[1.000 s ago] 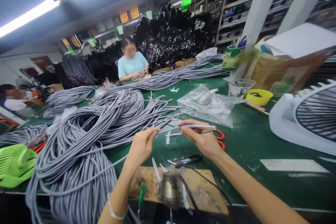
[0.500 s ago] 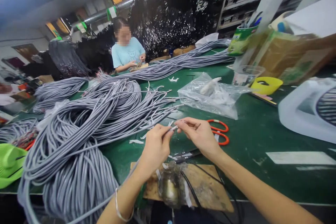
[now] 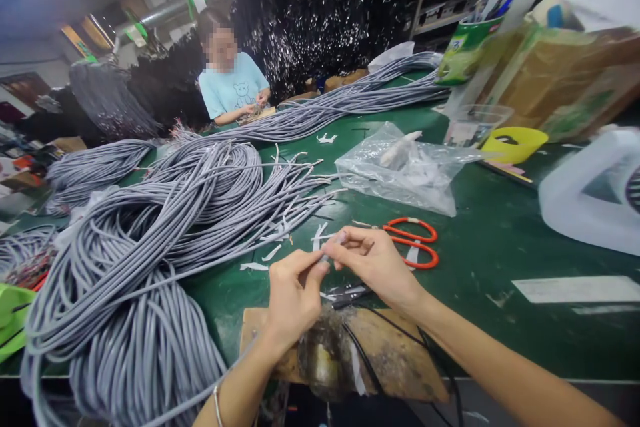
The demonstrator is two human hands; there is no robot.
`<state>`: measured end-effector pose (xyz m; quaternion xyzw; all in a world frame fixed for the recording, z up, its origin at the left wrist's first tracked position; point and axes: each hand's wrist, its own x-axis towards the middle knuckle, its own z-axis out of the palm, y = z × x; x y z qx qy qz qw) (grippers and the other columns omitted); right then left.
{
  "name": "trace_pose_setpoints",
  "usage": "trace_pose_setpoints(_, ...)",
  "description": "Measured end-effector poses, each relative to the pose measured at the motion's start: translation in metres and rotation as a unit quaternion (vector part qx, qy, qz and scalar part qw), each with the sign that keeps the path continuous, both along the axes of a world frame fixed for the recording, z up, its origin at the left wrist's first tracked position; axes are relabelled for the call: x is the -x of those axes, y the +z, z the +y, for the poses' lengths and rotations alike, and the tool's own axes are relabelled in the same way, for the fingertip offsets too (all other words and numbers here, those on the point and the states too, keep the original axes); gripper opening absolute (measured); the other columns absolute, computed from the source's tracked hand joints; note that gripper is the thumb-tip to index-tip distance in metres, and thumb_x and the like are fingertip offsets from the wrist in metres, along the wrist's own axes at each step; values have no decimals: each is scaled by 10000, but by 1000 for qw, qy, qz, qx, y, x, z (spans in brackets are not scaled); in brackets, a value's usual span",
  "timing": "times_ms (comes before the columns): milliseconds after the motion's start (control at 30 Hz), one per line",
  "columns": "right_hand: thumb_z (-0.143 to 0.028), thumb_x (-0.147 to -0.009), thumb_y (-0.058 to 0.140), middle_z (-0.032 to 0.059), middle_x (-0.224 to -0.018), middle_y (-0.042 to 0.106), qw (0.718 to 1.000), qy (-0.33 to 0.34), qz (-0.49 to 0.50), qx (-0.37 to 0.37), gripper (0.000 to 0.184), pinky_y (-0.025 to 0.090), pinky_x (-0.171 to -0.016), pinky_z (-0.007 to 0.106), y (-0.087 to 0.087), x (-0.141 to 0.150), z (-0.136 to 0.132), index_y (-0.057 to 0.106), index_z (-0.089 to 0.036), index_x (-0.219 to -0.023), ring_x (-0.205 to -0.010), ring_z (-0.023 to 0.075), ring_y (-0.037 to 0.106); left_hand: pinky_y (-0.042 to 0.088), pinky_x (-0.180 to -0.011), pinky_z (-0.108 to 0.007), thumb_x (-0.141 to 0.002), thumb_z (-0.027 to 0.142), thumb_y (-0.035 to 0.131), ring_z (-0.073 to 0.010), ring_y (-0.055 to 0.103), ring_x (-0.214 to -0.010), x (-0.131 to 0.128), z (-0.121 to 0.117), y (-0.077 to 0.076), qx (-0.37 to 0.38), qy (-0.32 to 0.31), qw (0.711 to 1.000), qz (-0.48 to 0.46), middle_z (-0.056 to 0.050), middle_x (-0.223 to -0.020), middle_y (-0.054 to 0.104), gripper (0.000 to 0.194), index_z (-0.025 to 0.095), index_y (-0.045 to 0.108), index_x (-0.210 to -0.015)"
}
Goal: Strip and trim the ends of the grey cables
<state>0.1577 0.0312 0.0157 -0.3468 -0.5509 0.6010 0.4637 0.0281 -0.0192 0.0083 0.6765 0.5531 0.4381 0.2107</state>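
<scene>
My left hand [image 3: 297, 290] pinches a grey cable [image 3: 197, 398] close to its end; the cable runs back beneath the left wrist. At the cable's tip, the fingertips of my right hand [image 3: 377, 263] are closed on it, touching the left fingertips. The fingers cover most of the tip. Below the hands, a stained metal, pot-like device [image 3: 323, 357] sits on a wooden board [image 3: 400, 360]. A black-handled tool [image 3: 350, 293] lies just behind it, partly hidden. Orange-handled scissors [image 3: 423, 260] rest beside my right hand.
Coiled grey cables [image 3: 145, 267] cover the left of the green table. A clear plastic bag [image 3: 400, 173], white scraps [image 3: 255, 267], yellow tape ring [image 3: 515, 145] and pale fan [image 3: 580, 193] lie around. A co-worker [image 3: 233, 90] sits opposite, hands at a small board.
Both hands have come together at the cable's end; earlier they were apart with the cable stretched between them. The view has tilted down and shifted, showing more of the scissors and white scraps.
</scene>
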Motion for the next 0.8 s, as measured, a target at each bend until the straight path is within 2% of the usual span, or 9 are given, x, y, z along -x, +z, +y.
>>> trace_pose_setpoints(67, -546, -606, 677, -19, -538, 508, 999, -5, -31, -21, 414, 354, -444, 211, -2, -1, 0, 552, -153, -573, -468, 79, 437, 333, -460, -205, -802, 192, 519, -91, 443, -485, -2, -1, 0, 22, 20, 999, -16, -10, -576, 573, 209, 137, 707, -876)
trace_pose_setpoints(133, -561, -662, 624, -19, -530, 492, 995, -43, -70, -54, 409, 353, -443, 216, -5, -3, 2, 569, -157, -629, -468, 88, 428, 353, -461, -202, -802, 229, 526, -94, 463, -493, -3, -1, 0, 38, 33, 998, -47, -20, -599, 592, 218, 138, 706, -884)
trace_pose_setpoints(267, -485, -772, 548, -12, -595, 522, 963, -118, -167, -174, 350, 369, -462, 219, -9, -8, 1, 596, -167, -912, -500, 109, 460, 426, -501, -205, -810, 284, 513, -122, 563, -580, -1, 2, -1, 48, 67, 987, -138, -44, -690, 652, 264, 145, 689, -950)
trace_pose_setpoints(333, -395, -851, 461, 9, -634, 568, 942, -112, -208, -240, 261, 395, -520, 223, -11, -8, -2, 605, -178, -845, -548, 118, 505, 450, -520, -213, -805, 286, 516, -135, 592, -622, 1, 3, -1, 50, 85, 981, -168, -56, -725, 667, 277, 135, 680, -969)
trace_pose_setpoints(433, -310, -897, 383, 3, -553, 559, 916, -81, -258, -298, 346, 357, -498, 216, -13, -5, -8, 555, -179, -627, -486, 101, 468, 468, -546, -221, -804, 288, 518, -145, 608, -665, 2, 3, 0, 55, 88, 978, -179, -66, -758, 675, 281, 131, 677, -975)
trace_pose_setpoints(533, -314, -900, 373, -16, -475, 504, 901, -79, -290, -313, 387, 288, -441, 218, -14, -2, -12, 511, -175, -566, -413, 84, 387, 469, -544, -219, -811, 299, 514, -146, 608, -668, 1, 2, 0, 58, 78, 981, -167, -57, -728, 664, 275, 144, 682, -964)
trace_pose_setpoints(800, -330, -905, 352, -9, -452, 493, 895, -85, -297, -322, 437, 269, -431, 217, -13, -4, -10, 529, -166, -540, -399, 76, 362, 422, -472, -205, -814, 300, 524, -124, 551, -567, 1, 0, 0, 41, 73, 991, -104, -46, -661, 634, 263, 144, 703, -927)
